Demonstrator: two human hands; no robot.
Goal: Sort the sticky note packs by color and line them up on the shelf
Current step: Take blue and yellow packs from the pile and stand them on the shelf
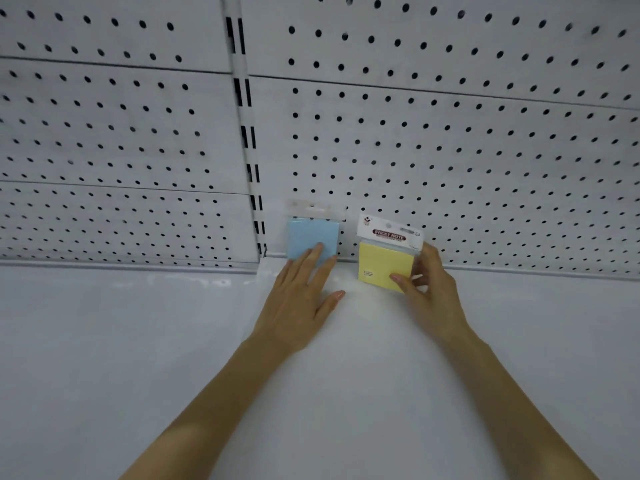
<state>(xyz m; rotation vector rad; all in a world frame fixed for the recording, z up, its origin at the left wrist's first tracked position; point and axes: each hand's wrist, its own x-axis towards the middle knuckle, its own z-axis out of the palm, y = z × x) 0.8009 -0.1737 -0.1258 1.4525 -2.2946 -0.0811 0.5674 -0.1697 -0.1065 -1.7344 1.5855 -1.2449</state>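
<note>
Standing against the pegboard [485, 150] at the back of the shelf [138, 341], the blue pack [311, 237] is being touched by the left hand [301, 299], fingers straight. Just beside it, the right hand [429, 292] is pinching the tilted yellow pack [384, 265] between thumb and fingers.

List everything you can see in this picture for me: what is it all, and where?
blue sticky note pack: one, pale blue with a clear hanging tab, upright at the rear of the shelf against the back panel.
yellow sticky note pack: one, yellow with a white header card, to the right of the blue one and apart from it.
shelf: one, white, across the lower half of the view.
pegboard back panel: white with dark holes, behind the shelf.
slotted upright: one, white, between the panel sections.
left hand: one, straight fingers resting on the blue pack.
right hand: one, pinching the yellow pack.
</note>
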